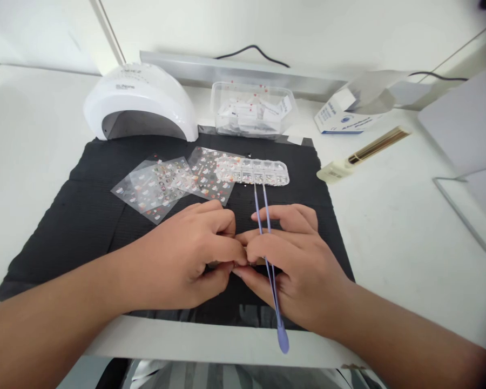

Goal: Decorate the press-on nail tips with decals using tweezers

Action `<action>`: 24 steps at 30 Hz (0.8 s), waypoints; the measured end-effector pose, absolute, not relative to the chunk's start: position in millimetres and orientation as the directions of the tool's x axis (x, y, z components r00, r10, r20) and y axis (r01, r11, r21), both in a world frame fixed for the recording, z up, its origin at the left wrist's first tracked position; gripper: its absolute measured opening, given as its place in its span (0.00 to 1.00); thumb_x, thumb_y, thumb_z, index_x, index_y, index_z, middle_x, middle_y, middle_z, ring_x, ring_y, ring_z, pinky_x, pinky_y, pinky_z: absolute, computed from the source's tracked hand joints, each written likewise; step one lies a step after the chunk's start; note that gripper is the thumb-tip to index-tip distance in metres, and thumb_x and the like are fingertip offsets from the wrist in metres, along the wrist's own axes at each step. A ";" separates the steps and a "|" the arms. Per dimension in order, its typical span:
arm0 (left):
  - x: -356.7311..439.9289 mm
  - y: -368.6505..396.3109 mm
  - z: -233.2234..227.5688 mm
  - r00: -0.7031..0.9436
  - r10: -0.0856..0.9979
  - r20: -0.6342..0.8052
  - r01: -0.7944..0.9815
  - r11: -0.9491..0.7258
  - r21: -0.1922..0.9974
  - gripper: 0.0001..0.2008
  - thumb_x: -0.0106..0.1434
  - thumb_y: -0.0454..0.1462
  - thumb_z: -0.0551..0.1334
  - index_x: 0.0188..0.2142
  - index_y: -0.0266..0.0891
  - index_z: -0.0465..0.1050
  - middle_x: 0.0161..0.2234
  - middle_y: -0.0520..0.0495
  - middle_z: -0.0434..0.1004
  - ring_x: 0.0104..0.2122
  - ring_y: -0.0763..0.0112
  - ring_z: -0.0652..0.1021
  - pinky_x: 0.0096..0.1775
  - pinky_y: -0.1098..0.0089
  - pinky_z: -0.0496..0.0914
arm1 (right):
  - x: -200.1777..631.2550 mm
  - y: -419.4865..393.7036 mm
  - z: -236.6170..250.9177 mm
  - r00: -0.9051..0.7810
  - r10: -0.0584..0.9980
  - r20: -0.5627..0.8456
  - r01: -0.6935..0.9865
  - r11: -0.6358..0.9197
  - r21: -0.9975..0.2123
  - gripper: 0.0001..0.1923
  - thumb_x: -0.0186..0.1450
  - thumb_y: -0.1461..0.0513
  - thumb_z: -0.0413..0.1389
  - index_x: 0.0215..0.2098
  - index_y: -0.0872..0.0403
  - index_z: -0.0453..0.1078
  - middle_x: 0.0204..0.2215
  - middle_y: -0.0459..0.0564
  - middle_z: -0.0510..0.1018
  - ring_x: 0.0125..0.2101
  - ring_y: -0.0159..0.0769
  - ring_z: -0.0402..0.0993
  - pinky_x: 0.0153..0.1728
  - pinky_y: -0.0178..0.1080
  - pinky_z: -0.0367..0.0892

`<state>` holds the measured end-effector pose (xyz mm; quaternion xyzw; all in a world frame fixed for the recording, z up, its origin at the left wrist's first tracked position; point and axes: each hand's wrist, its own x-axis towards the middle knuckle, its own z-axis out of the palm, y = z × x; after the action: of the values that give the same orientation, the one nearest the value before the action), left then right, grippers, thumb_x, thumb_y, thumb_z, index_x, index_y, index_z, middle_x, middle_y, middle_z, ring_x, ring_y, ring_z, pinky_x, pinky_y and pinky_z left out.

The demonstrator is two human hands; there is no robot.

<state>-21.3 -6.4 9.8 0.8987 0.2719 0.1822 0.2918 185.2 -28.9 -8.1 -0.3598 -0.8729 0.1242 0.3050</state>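
My left hand (186, 254) is closed in a pinch, its thumb and forefinger meeting the fingertips of my right hand over the black mat. Something small and partly shiny lies between the fingertips, mostly covered, and I cannot make out its kind. Purple tweezers (281, 328) rest across my right hand (308, 265), held between its fingers with the tips pointing away from me and apart. Just beyond those tips sits a clear compartment case (273, 174) of tiny decorations. Transparent nail sticker sheets (213, 186) overlap to its left, one bearing gem-like dots.
The black ridged mat (93, 183) covers the middle of the white table (389, 243). At the back stand a white nail lamp (146, 89), a clear plastic tub (222, 121) of packets and an opened carton (336, 116). A cream bottle with a gold cap (334, 172) lies right.
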 end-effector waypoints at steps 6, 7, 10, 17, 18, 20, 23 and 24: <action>-21.0 -6.3 9.9 0.790 0.592 0.161 0.385 -0.683 0.621 0.09 0.60 0.25 0.58 0.29 0.36 0.74 0.30 0.48 0.69 0.32 0.69 0.68 0.36 0.66 0.62 | 184.6 -29.2 -7.8 -0.551 0.699 0.456 0.541 0.716 -0.442 0.12 0.62 0.67 0.62 0.28 0.51 0.62 0.26 0.38 0.81 0.41 0.40 0.70 0.45 0.45 0.57; -21.0 -6.5 10.1 0.791 0.592 0.155 0.388 -0.681 0.621 0.09 0.60 0.25 0.58 0.28 0.36 0.74 0.30 0.48 0.69 0.32 0.69 0.68 0.36 0.66 0.62 | 184.5 -29.0 -8.1 -0.554 0.696 0.456 0.538 0.718 -0.441 0.12 0.61 0.67 0.62 0.28 0.51 0.62 0.26 0.38 0.81 0.41 0.40 0.71 0.45 0.45 0.57; -22.3 -6.9 11.0 0.792 0.591 0.150 0.382 -0.673 0.633 0.09 0.60 0.25 0.57 0.29 0.35 0.75 0.31 0.48 0.69 0.32 0.69 0.68 0.37 0.66 0.62 | 184.4 -27.6 -9.4 -0.562 0.694 0.449 0.533 0.719 -0.445 0.12 0.62 0.67 0.62 0.28 0.51 0.62 0.25 0.38 0.81 0.39 0.39 0.71 0.45 0.45 0.59; -29.9 -2.6 8.8 0.699 0.660 0.275 0.330 -0.639 0.695 0.12 0.62 0.24 0.57 0.36 0.37 0.77 0.31 0.51 0.67 0.33 0.72 0.68 0.37 0.68 0.62 | 186.3 -26.7 -9.2 -0.558 0.701 0.443 0.543 0.713 -0.444 0.12 0.60 0.68 0.63 0.28 0.51 0.63 0.26 0.39 0.82 0.41 0.40 0.72 0.46 0.46 0.60; -29.7 -2.2 7.9 0.694 0.662 0.282 0.332 -0.642 0.691 0.11 0.62 0.24 0.57 0.35 0.37 0.76 0.31 0.51 0.67 0.33 0.72 0.68 0.36 0.68 0.62 | 186.7 -27.0 -8.9 -0.558 0.702 0.443 0.543 0.712 -0.445 0.12 0.60 0.68 0.63 0.29 0.51 0.63 0.26 0.39 0.82 0.41 0.40 0.72 0.46 0.46 0.60; -28.2 -2.0 6.1 0.708 0.651 0.273 0.332 -0.648 0.685 0.10 0.62 0.25 0.57 0.33 0.37 0.76 0.31 0.50 0.67 0.33 0.71 0.68 0.37 0.67 0.62 | 187.1 -27.6 -8.3 -0.558 0.702 0.443 0.545 0.712 -0.443 0.12 0.60 0.68 0.63 0.29 0.51 0.63 0.27 0.39 0.82 0.41 0.40 0.72 0.46 0.45 0.60; -25.3 -2.7 4.3 0.737 0.626 0.255 0.329 -0.662 0.674 0.09 0.63 0.26 0.58 0.32 0.37 0.76 0.32 0.49 0.67 0.33 0.70 0.67 0.38 0.66 0.62 | 187.3 -27.8 -8.1 -0.561 0.697 0.446 0.543 0.717 -0.437 0.11 0.61 0.67 0.62 0.29 0.51 0.63 0.27 0.40 0.82 0.41 0.40 0.72 0.45 0.45 0.60; -24.7 -2.9 3.9 0.742 0.622 0.249 0.332 -0.664 0.670 0.10 0.63 0.26 0.58 0.32 0.37 0.77 0.32 0.49 0.67 0.33 0.70 0.67 0.38 0.66 0.62 | 187.3 -27.7 -8.2 -0.561 0.697 0.447 0.543 0.717 -0.437 0.11 0.61 0.67 0.62 0.29 0.51 0.63 0.27 0.40 0.82 0.41 0.39 0.72 0.45 0.45 0.60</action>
<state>-24.7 -2.9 3.9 0.8811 0.2706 0.2359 0.3078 187.3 -27.7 -8.2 -0.3543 -0.8746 0.1255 0.3062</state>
